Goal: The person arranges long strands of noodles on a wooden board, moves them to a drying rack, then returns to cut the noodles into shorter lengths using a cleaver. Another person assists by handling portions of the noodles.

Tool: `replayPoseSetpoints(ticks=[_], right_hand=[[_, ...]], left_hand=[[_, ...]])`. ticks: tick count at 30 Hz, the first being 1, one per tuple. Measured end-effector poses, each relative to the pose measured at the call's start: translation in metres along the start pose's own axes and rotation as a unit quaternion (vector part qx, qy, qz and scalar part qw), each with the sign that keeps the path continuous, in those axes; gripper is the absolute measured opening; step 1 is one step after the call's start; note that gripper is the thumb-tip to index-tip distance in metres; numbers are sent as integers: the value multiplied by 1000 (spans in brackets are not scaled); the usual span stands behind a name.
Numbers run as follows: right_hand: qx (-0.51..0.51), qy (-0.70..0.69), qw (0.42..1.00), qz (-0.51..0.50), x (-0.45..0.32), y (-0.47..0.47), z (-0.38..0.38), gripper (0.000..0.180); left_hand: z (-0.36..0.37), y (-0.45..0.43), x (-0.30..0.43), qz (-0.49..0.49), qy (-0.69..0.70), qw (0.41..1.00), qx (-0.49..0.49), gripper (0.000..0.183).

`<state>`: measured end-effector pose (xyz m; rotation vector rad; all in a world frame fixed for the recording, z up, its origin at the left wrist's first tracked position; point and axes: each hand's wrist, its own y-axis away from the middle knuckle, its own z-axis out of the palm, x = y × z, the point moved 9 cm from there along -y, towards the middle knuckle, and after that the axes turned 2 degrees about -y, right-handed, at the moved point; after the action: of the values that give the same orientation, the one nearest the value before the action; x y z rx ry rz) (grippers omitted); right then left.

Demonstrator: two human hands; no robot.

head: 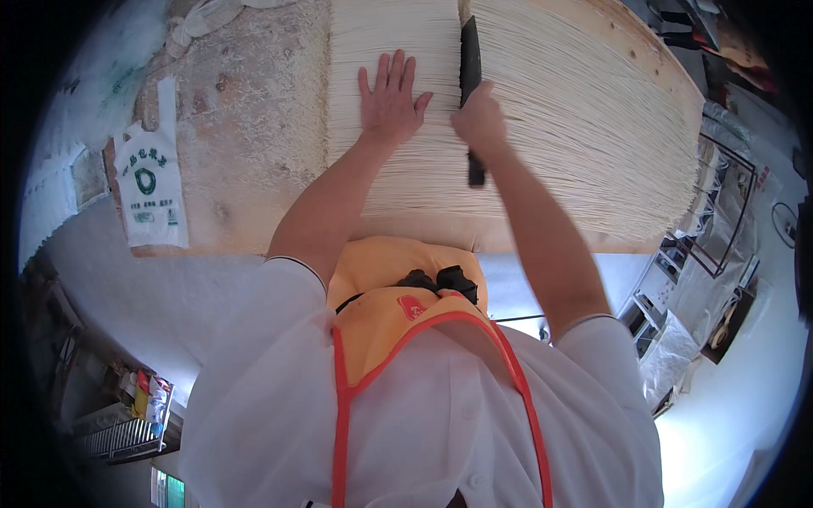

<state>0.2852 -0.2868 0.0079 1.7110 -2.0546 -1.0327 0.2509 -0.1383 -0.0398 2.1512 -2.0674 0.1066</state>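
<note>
Long, thin pale noodles (pixel 571 120) lie side by side across a wooden board (pixel 235 190). My left hand (pixel 392 105) rests palm down on the section left of the knife, fingers spread. In my right hand (pixel 481 117) is a large dark-bladed knife (pixel 470 57), its handle end showing below my fist. The blade stands across the strands, at the border between the left section and the longer spread on the right. Near the blade's tip a narrow gap parts the two. The blade's lower edge is hidden from this view.
Short noodle scraps (pixel 298 89) litter the board left of the strands. A white plastic bag with green writing (pixel 152 190) lies at the board's left edge, and pale cloth (pixel 203 19) at its far left. A metal-framed rack (pixel 721 267) stands beyond the right end.
</note>
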Motion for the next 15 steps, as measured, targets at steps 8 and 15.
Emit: replayPoseSetpoints(ticks=[8,15], right_hand=[[7,-34,999,-33,0,-10,-9,54],[75,-73,994,14,41,23,56,53]], left_hand=[[-4,3,-2,-9,-23,1000,3,67],[-5,12,2,-1,6,1000,-13,69]])
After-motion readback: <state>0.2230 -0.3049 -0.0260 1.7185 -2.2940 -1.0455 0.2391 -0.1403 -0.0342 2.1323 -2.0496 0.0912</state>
